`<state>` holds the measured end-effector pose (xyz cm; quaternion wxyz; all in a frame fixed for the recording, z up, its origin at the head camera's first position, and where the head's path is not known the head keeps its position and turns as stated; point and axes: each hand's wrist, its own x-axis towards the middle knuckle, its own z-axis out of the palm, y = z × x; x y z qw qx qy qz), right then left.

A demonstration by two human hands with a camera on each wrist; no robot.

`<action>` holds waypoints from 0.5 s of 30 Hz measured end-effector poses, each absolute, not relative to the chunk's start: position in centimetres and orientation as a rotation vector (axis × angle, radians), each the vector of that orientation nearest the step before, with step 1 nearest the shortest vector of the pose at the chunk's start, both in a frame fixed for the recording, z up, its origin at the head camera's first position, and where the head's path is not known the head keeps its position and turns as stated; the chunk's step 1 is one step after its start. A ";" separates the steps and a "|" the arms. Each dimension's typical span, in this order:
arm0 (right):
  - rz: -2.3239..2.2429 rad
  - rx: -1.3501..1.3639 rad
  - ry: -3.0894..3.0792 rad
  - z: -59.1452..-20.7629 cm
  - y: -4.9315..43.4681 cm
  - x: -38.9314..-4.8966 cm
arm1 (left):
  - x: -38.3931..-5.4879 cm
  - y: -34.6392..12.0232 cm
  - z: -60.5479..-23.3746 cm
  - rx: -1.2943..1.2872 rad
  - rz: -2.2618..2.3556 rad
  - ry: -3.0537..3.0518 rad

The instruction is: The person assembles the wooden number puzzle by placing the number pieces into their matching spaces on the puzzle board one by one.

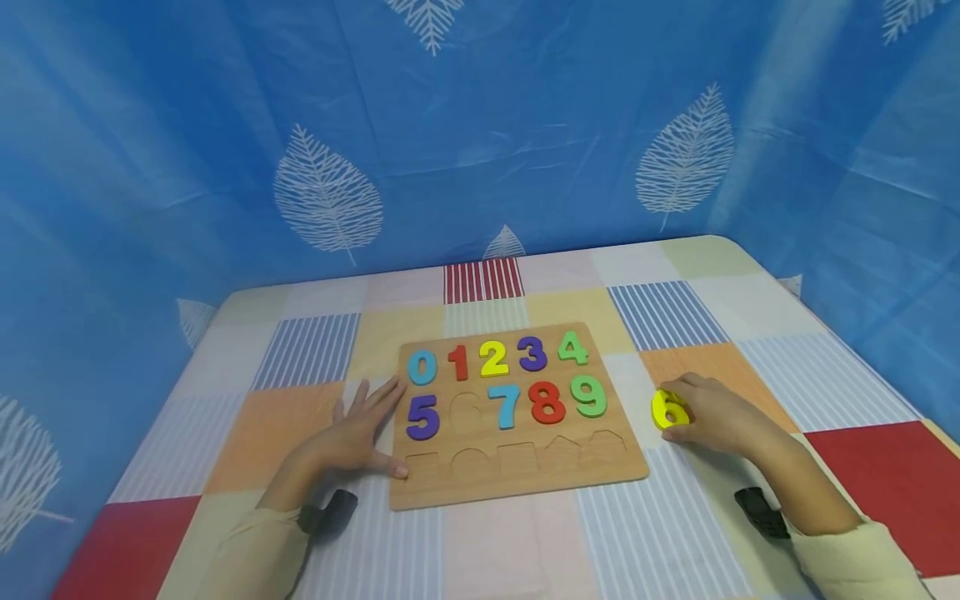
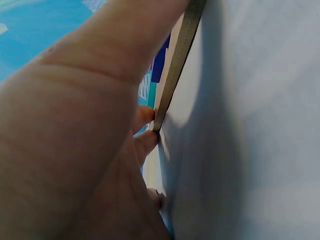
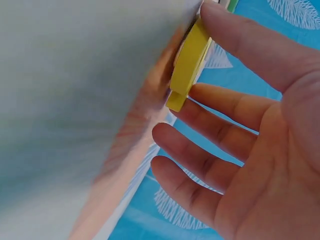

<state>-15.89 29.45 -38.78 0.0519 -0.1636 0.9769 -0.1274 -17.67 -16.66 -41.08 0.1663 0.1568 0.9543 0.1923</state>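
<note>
A wooden number puzzle board (image 1: 517,482) lies on the table, with coloured numerals seated in its upper two rows. My left hand (image 1: 345,437) rests at its left side, fingers spread, thumb and a fingertip on the edge. In the left wrist view fingertips meet the board's side (image 2: 175,75). To the right of the board, my right hand (image 1: 716,412) pinches a yellow number 6 (image 1: 660,410) between thumb and fingers. The right wrist view shows the 6 (image 3: 189,62) edge-on, close to the cloth, with the other fingers apart from it.
Between the purple 5 (image 1: 423,418) and the blue 7 (image 1: 504,406) is a bare recess (image 1: 467,412). Shape recesses run along the board's bottom row. A patchwork cloth (image 1: 510,550) covers the table. Blue leaf-print curtain (image 1: 480,150) hangs behind and at both sides.
</note>
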 end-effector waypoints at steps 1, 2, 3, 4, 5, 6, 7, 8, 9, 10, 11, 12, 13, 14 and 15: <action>-0.381 -0.500 2.973 -38.7 29.3 -16.0 | -17.6 -16.7 -41.1 0.445 0.548 2.717; -0.380 -0.508 2.973 -38.6 29.1 -16.2 | -17.6 -16.6 -41.1 0.445 0.548 2.717; -0.379 -0.510 2.974 -38.5 28.9 -16.4 | -17.6 -16.7 -41.1 0.445 0.546 2.717; -0.375 -0.515 2.975 -38.3 28.7 -16.6 | -17.6 -16.6 -41.2 0.446 0.544 2.717; -0.377 -0.520 2.974 -38.1 28.4 -16.8 | -17.6 -16.6 -41.2 0.443 0.543 2.716; -0.384 -0.530 2.969 -37.9 28.2 -17.0 | -17.6 -16.6 -41.1 0.441 0.545 2.713; -0.388 -0.546 2.964 -37.6 27.8 -17.2 | -17.6 -16.6 -41.1 0.438 0.544 2.711; -0.390 -0.553 2.957 -37.4 27.5 -17.4 | -17.5 -16.5 -41.0 0.438 0.544 2.709; -0.385 -0.553 2.952 -37.1 27.1 -17.6 | -17.5 -16.5 -40.9 0.435 0.540 2.708; -0.385 -0.561 2.949 -36.9 26.6 -17.8 | -17.5 -16.5 -40.9 0.439 0.541 2.709; -0.387 -0.565 2.943 -36.7 26.1 -18.0 | -17.5 -16.5 -40.8 0.437 0.544 2.708; -0.380 -0.573 2.942 -36.6 25.6 -18.2 | -17.5 -16.4 -40.7 0.437 0.548 2.707; -0.368 -0.577 2.944 -36.4 25.0 -18.4 | -17.5 -16.4 -40.6 0.434 0.542 2.709; -0.362 -0.580 2.944 -36.3 24.4 -18.6 | -17.5 -16.4 -40.6 0.433 0.544 2.710; -0.358 -0.591 2.941 -36.2 23.7 -18.8 | -17.4 -16.4 -40.6 0.428 0.540 2.710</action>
